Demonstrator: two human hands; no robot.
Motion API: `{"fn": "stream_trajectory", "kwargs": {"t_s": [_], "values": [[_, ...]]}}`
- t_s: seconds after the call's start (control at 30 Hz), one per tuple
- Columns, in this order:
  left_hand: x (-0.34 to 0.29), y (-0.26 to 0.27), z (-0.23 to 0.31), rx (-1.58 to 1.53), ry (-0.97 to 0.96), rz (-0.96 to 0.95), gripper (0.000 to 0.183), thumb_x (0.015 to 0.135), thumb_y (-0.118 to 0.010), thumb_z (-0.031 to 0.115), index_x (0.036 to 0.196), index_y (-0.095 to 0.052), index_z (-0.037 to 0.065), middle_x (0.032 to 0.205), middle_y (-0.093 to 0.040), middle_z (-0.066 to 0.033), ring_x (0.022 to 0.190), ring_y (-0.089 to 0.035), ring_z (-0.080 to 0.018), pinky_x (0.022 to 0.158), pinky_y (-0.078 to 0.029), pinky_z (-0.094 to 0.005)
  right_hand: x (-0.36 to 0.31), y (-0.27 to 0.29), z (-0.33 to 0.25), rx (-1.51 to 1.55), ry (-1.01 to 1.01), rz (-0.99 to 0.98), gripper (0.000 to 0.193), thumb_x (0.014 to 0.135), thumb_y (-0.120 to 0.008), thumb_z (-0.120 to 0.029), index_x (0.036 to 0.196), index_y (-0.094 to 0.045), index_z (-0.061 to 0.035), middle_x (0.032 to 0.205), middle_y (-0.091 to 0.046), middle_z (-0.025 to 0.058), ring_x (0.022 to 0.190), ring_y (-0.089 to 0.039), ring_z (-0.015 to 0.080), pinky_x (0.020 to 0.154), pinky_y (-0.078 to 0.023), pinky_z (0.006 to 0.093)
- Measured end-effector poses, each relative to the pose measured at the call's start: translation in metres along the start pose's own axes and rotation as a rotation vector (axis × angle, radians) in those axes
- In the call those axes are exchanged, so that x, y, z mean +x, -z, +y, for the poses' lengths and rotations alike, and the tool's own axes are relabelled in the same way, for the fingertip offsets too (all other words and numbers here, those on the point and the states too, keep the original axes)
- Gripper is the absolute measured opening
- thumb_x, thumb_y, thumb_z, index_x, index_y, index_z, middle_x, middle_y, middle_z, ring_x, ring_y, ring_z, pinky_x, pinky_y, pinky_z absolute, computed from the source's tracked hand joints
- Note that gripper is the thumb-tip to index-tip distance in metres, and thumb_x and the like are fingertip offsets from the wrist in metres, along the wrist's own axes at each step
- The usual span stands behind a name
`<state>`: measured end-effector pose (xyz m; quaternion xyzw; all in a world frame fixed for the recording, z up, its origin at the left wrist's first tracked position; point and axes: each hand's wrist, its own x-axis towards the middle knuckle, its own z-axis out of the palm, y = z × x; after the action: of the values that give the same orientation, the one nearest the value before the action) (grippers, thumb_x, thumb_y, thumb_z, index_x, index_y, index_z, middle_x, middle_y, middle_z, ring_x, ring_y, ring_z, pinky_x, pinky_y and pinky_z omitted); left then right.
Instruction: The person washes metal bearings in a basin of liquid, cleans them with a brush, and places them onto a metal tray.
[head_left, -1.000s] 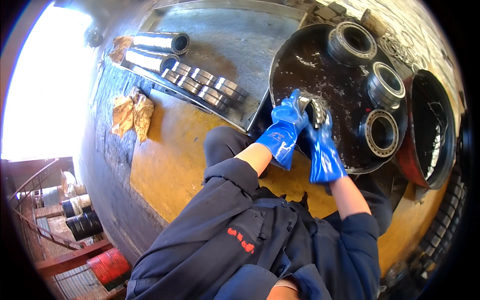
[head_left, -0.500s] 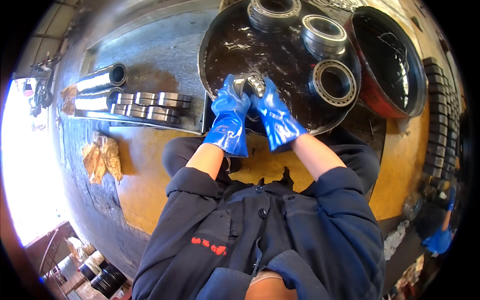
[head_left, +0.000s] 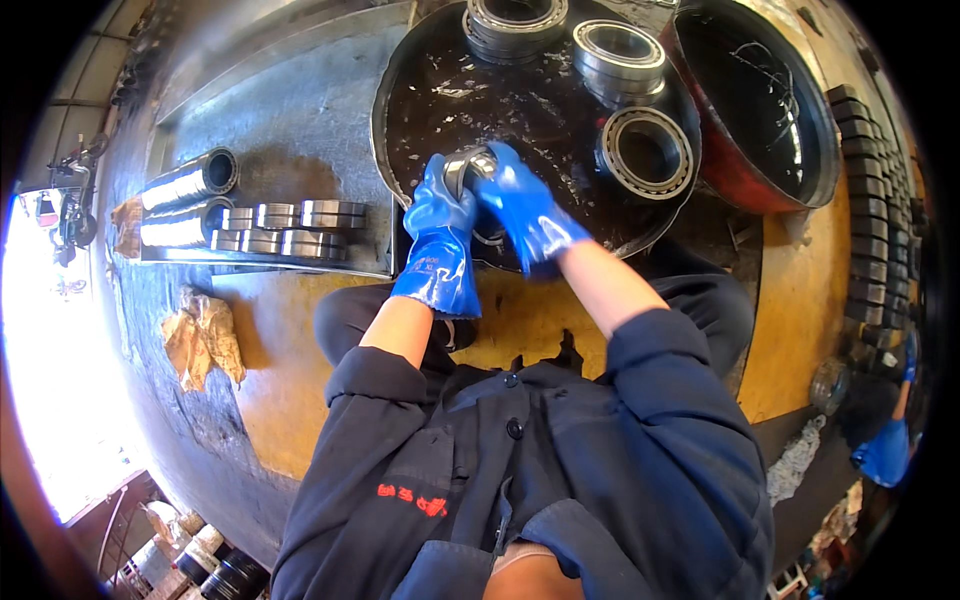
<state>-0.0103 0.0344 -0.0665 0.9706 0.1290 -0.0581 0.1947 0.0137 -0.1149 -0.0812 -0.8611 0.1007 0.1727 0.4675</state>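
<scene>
Fingers of the left hand in a blue glove curl closed around a round metal bearing ring, held just above the near edge of the wide dark oily pan; left of the pan, shiny metal cylinders and short rings lie in a shallow tray. The gloved right hand grips the same ring from the other side, and three larger bearings sit in the pan beyond, with a red basin to the pan's right.
</scene>
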Motion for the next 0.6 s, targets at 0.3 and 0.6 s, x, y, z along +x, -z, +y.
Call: {"fn": "stream_trajectory", "kwargs": {"t_s": [0.3, 0.6], "values": [[-0.001, -0.007, 0.025, -0.008, -0.022, -0.016, 0.078, 0.091, -0.07, 0.04, 0.163, -0.045, 0.024, 0.139, -0.069, -0.0238, 0.117, -0.072, -0.045, 0.104, -0.057, -0.0534, 0.037, 0.035, -0.004, -0.136, 0.016, -0.183, 0.077, 0.087, -0.078, -0.05, 0.146, -0.062, -0.0029, 0.14, -0.069, 0.0271, 0.129, -0.068, 0.044, 0.107, -0.055, 0.051], [-0.003, -0.007, 0.005, 0.058, -0.044, 0.036, 0.083, 0.091, -0.072, 0.043, 0.165, -0.04, 0.025, 0.132, -0.071, -0.0212, 0.111, -0.076, -0.0401, 0.097, -0.06, -0.0518, -0.067, 0.004, -0.009, -0.115, -0.274, 0.093, 0.085, 0.09, -0.076, -0.05, 0.157, -0.042, -0.0089, 0.136, -0.07, 0.0285, 0.126, -0.068, 0.0478, 0.107, -0.055, 0.0537]]}}
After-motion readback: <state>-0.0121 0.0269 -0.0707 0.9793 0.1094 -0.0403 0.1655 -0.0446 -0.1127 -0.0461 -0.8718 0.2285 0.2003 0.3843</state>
